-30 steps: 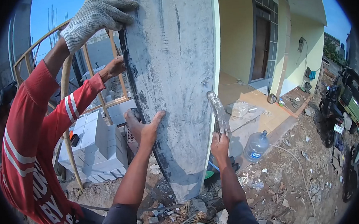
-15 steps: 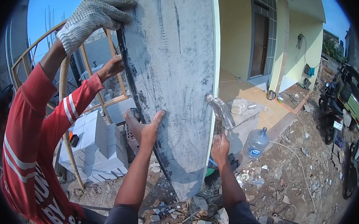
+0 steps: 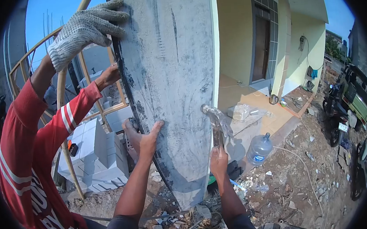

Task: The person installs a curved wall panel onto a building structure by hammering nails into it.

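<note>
In front of me stands a tall grey cement-smeared board [image 3: 173, 81] with a dark left edge. My left hand [image 3: 143, 138] grips that edge, thumb flat on the face and fingers around the side. My right hand [image 3: 218, 160] is closed around the handle of a claw hammer [image 3: 216, 120], its head right at the board's right edge. To the left, a person in a red sweatshirt [image 3: 30, 153] presses a gloved hand [image 3: 88, 30] on the board's upper left edge. Their bare hand [image 3: 109, 76] touches the same edge lower down.
Pale blocks [image 3: 91, 151] are stacked at left beside a bamboo pole [image 3: 62, 109]. A large water bottle [image 3: 260, 148] stands on the right, near a tiled porch [image 3: 241, 96]. Broken rubble [image 3: 204, 212] covers the ground by the board's foot. Motorbikes [image 3: 338, 105] stand far right.
The board, both my hands and the hammer appear slightly further left and the hands a little lower, as the whole view has shifted. My grips stay the same.
</note>
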The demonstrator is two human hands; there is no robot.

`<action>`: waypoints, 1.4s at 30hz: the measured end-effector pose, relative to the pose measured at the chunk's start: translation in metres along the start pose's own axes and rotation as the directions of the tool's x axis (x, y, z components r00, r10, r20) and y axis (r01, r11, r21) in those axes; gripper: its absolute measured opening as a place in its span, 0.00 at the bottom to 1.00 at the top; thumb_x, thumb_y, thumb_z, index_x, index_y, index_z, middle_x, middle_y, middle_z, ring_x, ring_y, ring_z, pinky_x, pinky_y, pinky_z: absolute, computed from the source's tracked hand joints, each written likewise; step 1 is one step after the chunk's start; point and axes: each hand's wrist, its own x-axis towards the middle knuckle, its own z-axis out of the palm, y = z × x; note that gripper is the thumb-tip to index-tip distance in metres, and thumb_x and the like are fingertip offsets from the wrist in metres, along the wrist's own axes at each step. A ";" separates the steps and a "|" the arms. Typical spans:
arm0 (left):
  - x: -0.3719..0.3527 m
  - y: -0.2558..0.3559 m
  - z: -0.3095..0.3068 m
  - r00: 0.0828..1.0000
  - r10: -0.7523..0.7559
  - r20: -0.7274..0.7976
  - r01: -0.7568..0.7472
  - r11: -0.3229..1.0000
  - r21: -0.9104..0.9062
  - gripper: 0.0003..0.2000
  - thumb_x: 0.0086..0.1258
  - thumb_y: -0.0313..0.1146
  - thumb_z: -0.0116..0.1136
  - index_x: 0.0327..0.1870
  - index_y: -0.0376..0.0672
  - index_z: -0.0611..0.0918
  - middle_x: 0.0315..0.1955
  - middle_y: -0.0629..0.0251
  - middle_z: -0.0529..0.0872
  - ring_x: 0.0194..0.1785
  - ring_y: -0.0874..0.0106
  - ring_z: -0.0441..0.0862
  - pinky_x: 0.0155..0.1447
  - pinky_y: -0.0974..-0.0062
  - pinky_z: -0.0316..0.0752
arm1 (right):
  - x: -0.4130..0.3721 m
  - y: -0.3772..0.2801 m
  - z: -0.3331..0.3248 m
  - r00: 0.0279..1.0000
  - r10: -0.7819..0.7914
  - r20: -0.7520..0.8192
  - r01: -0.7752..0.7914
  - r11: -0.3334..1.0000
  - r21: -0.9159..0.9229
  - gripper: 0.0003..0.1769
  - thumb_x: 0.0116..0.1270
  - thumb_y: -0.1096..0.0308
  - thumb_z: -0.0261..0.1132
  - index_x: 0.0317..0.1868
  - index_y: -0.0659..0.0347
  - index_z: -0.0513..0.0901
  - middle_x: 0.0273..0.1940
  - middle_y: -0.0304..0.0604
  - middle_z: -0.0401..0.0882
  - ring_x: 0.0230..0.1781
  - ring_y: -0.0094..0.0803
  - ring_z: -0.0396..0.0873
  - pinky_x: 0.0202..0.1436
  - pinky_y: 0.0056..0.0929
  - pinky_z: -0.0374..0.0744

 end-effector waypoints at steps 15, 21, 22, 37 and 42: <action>0.001 0.008 -0.004 1.000 0.009 0.005 -0.009 0.995 0.094 0.36 0.46 0.43 0.83 0.50 0.35 0.71 0.43 0.63 0.73 0.45 0.68 0.73 0.51 0.68 0.71 | -0.015 0.019 -0.005 0.999 -0.049 -0.009 0.049 0.999 0.004 0.26 0.74 0.44 0.57 0.52 0.61 0.72 0.25 0.38 0.69 0.21 0.29 0.67 0.26 0.27 0.68; -0.003 0.008 -0.003 0.999 0.040 -0.020 -0.039 0.998 0.041 0.37 0.46 0.43 0.83 0.50 0.35 0.70 0.42 0.64 0.67 0.44 0.69 0.68 0.51 0.70 0.68 | 0.038 -0.117 -0.044 0.800 -0.429 -0.420 0.600 0.598 0.532 0.38 0.63 0.23 0.53 0.37 0.55 0.67 0.24 0.34 0.64 0.17 0.22 0.60 0.21 0.23 0.64; -0.001 0.007 -0.002 0.999 0.033 -0.010 -0.033 0.999 0.014 0.37 0.46 0.43 0.83 0.51 0.34 0.70 0.42 0.64 0.67 0.44 0.69 0.67 0.51 0.70 0.68 | 0.046 -0.133 -0.047 0.706 -0.491 -0.510 0.704 0.410 0.580 0.41 0.59 0.19 0.52 0.37 0.54 0.66 0.24 0.35 0.64 0.17 0.22 0.60 0.20 0.23 0.64; 0.003 -0.003 0.003 0.994 0.100 -0.045 -0.103 0.993 -0.051 0.37 0.46 0.41 0.83 0.52 0.34 0.70 0.42 0.65 0.66 0.46 0.70 0.66 0.51 0.72 0.68 | 0.075 -0.048 -0.036 0.701 -0.700 -0.136 0.581 0.451 0.677 0.26 0.67 0.41 0.59 0.34 0.58 0.70 0.22 0.36 0.69 0.19 0.26 0.66 0.24 0.29 0.72; -0.008 0.003 -0.012 0.999 0.042 0.014 -0.044 0.992 0.115 0.38 0.46 0.39 0.83 0.54 0.33 0.70 0.44 0.63 0.67 0.48 0.69 0.69 0.53 0.71 0.69 | 0.029 -0.006 0.017 0.988 -0.010 -0.155 0.018 0.999 0.047 0.34 0.66 0.30 0.60 0.28 0.55 0.67 0.22 0.37 0.69 0.18 0.27 0.66 0.21 0.32 0.68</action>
